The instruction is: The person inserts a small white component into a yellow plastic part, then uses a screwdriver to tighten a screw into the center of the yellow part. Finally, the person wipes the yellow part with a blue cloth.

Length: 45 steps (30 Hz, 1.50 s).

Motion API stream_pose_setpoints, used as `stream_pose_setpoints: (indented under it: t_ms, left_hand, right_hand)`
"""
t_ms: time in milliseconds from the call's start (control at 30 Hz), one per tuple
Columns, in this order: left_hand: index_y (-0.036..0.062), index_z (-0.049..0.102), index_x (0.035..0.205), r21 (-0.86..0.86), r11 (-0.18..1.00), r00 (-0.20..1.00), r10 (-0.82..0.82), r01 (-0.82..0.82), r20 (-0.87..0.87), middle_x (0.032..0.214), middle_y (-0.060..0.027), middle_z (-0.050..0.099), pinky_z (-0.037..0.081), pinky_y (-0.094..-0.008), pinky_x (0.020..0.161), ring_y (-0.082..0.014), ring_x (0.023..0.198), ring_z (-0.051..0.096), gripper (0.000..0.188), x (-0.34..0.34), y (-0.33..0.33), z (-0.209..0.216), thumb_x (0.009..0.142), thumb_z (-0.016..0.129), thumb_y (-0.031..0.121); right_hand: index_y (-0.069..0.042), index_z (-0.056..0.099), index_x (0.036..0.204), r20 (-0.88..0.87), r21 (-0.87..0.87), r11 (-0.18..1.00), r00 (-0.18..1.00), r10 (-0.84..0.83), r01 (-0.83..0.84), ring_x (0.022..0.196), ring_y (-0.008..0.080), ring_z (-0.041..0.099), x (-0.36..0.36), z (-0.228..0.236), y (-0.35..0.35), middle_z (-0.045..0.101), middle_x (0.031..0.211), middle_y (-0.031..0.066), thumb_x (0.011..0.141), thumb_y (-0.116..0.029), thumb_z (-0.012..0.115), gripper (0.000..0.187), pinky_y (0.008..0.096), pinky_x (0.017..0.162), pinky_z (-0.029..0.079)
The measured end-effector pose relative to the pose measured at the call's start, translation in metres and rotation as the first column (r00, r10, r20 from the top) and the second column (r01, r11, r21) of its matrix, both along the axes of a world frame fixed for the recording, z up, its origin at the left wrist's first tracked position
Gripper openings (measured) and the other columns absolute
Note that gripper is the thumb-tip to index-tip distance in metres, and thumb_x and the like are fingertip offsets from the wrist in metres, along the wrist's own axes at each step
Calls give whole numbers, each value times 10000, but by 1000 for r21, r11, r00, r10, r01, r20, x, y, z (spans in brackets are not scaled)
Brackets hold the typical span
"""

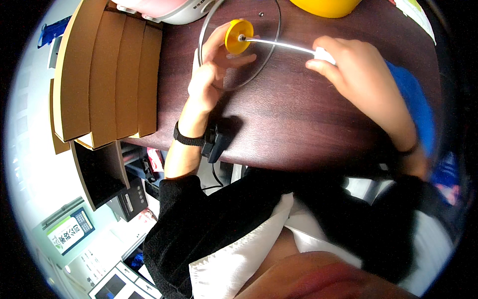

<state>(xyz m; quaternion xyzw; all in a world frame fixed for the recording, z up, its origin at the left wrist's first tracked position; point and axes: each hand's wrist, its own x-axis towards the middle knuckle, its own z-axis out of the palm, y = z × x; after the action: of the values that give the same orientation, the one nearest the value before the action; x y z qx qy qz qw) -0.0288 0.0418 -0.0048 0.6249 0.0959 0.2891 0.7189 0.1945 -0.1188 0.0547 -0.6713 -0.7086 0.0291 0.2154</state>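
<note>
1. At the upper centre of the frame we see a yellow knob (pixel 239 37), round and flat-faced, with a small dark and metallic fitting in its middle; it shows within the ring of a clear lid (pixel 260 27) with a thin rim.
2. Our left hand (pixel 210 74) comes up left of centre and grips the yellow knob, its fingers partly behind it and one stretched out below.
3. Our right hand (pixel 361 74), at the upper right, is closed around the white handle (pixel 324 56) of a thin tool. Its pale shaft (pixel 294 48) runs leftward across the lid's rim to the middle of the knob; we cannot tell how firmly the tip seats there.
4. Beneath both hands lies the dark, wood-grained surface (pixel 298 119).
5. Along its top edge we find a pink and white appliance (pixel 172 10) left of centre and a yellow container (pixel 328 7) right of centre, both cut off by the frame.
6. Brown cardboard boxes (pixel 107 70) stand at the upper left, and a blue item (pixel 412 97) shows behind our right forearm.
7. A black strap (pixel 189 136) with a dark device (pixel 213 144) circles our left wrist.
</note>
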Motion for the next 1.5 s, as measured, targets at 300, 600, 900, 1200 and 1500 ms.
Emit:
stream_pose_setpoints:
  t_ms: [300,600,900,1200,1500]
  left_hand:
    - [-13,410,1406,20,1000,1000,12,-12,-5,1396,-188,431,467,-569,975,-332,1288,454,724,0,3,0,732,470,244]
    - [-38,402,1402,19,1000,999,-9,8,31,1376,-193,446,474,-577,962,-328,1265,474,707,0,7,-4,770,459,275]
    - [-19,393,1414,-3,1000,1000,-1,1,-4,1384,-190,450,480,-559,962,-344,1266,483,707,-1,7,-2,769,456,262]
    - [-13,394,1412,43,999,1000,13,-13,-3,1382,-189,460,490,-534,957,-397,1252,500,721,1,6,2,746,457,254]
    - [20,374,1433,84,996,1000,-2,4,-22,1396,-185,440,491,-534,955,-412,1257,491,698,0,7,0,792,460,284]
  right_hand:
    - [-3,615,783,-281,-109,993,960,3,-35,644,389,618,4,-6,5,601,669,210,874,-322,652,334,458,571,468]
    - [32,588,730,-489,-173,979,872,11,-110,517,306,540,7,-17,10,536,603,208,893,-316,637,387,400,512,402]
    - [10,579,687,-586,-382,916,799,-133,-127,476,152,485,6,-14,11,497,530,91,918,-369,616,445,356,475,393]
    - [-6,615,920,-697,-584,776,638,-327,-240,421,40,422,6,-5,13,494,610,-11,979,-326,534,335,206,345,316]
    - [5,618,949,-793,-535,776,516,-324,-334,438,50,442,10,-12,11,499,652,-7,960,-404,549,416,217,337,331]
